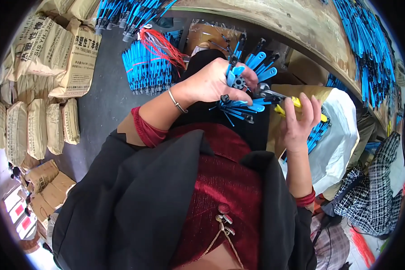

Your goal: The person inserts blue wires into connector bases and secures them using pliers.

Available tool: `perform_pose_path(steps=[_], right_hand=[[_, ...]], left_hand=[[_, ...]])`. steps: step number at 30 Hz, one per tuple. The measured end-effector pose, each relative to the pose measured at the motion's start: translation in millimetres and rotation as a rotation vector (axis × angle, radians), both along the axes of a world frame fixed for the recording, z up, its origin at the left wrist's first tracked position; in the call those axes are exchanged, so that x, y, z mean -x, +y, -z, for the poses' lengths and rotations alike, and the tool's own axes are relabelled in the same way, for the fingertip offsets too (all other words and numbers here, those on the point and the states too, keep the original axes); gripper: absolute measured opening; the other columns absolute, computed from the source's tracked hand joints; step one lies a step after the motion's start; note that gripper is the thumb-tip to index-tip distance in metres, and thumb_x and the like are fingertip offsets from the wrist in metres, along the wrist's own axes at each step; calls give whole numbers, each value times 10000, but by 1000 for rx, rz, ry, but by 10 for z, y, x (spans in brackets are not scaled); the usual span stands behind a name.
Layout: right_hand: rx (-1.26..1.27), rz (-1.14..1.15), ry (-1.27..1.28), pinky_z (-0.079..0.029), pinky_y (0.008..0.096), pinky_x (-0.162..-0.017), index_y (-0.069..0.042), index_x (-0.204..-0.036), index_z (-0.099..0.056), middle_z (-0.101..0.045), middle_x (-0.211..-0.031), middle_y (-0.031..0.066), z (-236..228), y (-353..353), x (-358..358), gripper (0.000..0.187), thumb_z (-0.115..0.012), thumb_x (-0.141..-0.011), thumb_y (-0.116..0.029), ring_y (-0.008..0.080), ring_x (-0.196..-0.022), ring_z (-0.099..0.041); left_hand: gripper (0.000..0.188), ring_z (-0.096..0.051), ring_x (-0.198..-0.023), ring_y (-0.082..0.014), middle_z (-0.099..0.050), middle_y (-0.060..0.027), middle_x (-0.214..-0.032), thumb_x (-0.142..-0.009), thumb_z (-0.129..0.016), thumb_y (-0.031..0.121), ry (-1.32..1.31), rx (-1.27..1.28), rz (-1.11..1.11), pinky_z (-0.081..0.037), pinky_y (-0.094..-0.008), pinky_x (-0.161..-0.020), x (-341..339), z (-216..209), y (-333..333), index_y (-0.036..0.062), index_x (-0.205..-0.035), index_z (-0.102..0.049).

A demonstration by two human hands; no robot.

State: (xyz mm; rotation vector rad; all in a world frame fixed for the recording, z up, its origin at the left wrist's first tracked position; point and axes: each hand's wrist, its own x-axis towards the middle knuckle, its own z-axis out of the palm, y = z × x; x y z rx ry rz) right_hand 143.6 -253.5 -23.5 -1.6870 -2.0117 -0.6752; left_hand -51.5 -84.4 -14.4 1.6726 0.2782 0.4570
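Note:
My left hand (211, 81) is closed around a black round hub (239, 83) with blue flat plastic arms fanning out from it. Several arms (266, 73) stick out past my fingers, some tipped in black. In my right hand (299, 123) is a pair of pliers (272, 94) with yellow handles, its metal head close to the hub by my left thumb. Whether the jaws touch the hub or an arm, I cannot tell. More blue and black pieces (235, 111) hang below my left hand, over my dark-clothed lap.
A bundle of blue rods (148, 65) and red cords (159, 47) lie beyond my left forearm. To the right is a white-lined sack (339, 135) with blue pieces inside. A wooden bench (279, 22) crosses the top, bearing blue rods (366, 54). Brown paper sacks (38, 128) line the left.

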Motion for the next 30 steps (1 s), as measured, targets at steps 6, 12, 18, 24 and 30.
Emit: perform_pose_path(steps=[6, 12, 18, 24, 30], right_hand=[[5, -11, 65, -365, 498, -954, -131, -1111, -569, -450, -1191, 133, 28, 57, 135, 473, -601, -667, 30, 346, -1117, -408], [203, 134, 390, -430, 405, -875, -58, -1118, -540, -485, -1171, 152, 98, 12, 382, 466, -610, -672, 59, 346, -1083, -472], [752, -18, 583, -468, 308, -754, -37, -1108, -523, -570, -994, 158, -527, 55, 108, 482, -656, -648, 13, 268, -867, -579], [1765, -409, 1697, -472, 296, -687, -21, -1101, -515, -609, -829, 119, 98, 2, -191, 503, -694, -632, -34, 211, -702, -595], [1163, -275, 1365, -458, 248, -651, -2, -1114, -495, -597, -794, 60, -33, 114, -8, 536, -737, -645, -90, 140, -714, -579]], left_hand=[[351, -591, -754, -122, -636, -60, -796, -651, -781, 157, 85, -164, -34, -467, -255, -733, -3, -20, -27, 27, -932, -616], [383, -594, -803, -137, -641, -41, -840, -590, -806, 95, 84, -10, -71, -467, -272, -764, -57, 54, 17, 27, -927, -639], [356, -595, -797, -136, -656, -51, -882, -580, -799, 77, 82, 166, 89, -467, -268, -761, -43, -2, 133, 33, -905, -661], [346, -599, -783, -140, -655, -46, -869, -568, -798, 64, 118, 90, 266, -472, -270, -749, -104, -20, 165, 40, -889, -672], [378, -610, -768, -149, -659, -59, -845, -541, -820, 94, 149, -19, 95, -477, -274, -728, -36, 32, 168, 37, -883, -671]])
